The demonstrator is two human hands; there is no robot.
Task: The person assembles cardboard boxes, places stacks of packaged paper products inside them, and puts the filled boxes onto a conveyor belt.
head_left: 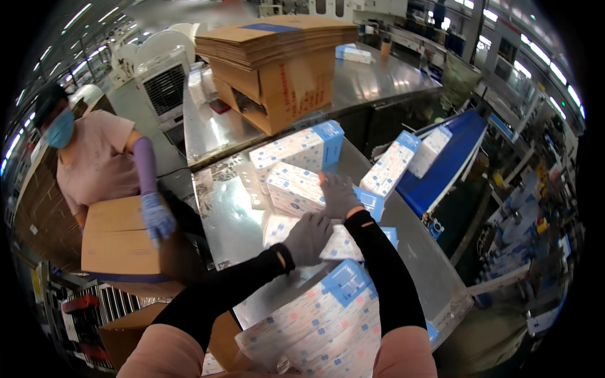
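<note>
Grey gloves cover both my hands. My right hand (341, 196) grips a long white package (293, 188) with small printed flowers and a blue end, thumb raised at its upper edge. Closed against the near side of that package is my left hand (309, 239), its fingertips partly hidden. Just beyond lies a similar package (290, 151). Under and nearer than my hands is another white package (343, 246), partly covered by them. Closest to me, between my forearms, a group of packages (321, 321) sits in clear wrap.
The packages rest on a metal table (416, 252). More packages (392, 164) come off a blue conveyor belt (444, 160) at right. A stack of flat cartons (271, 44) tops a box behind. At left, a co-worker handles a cardboard box (120, 236); an open carton (132, 334) is below.
</note>
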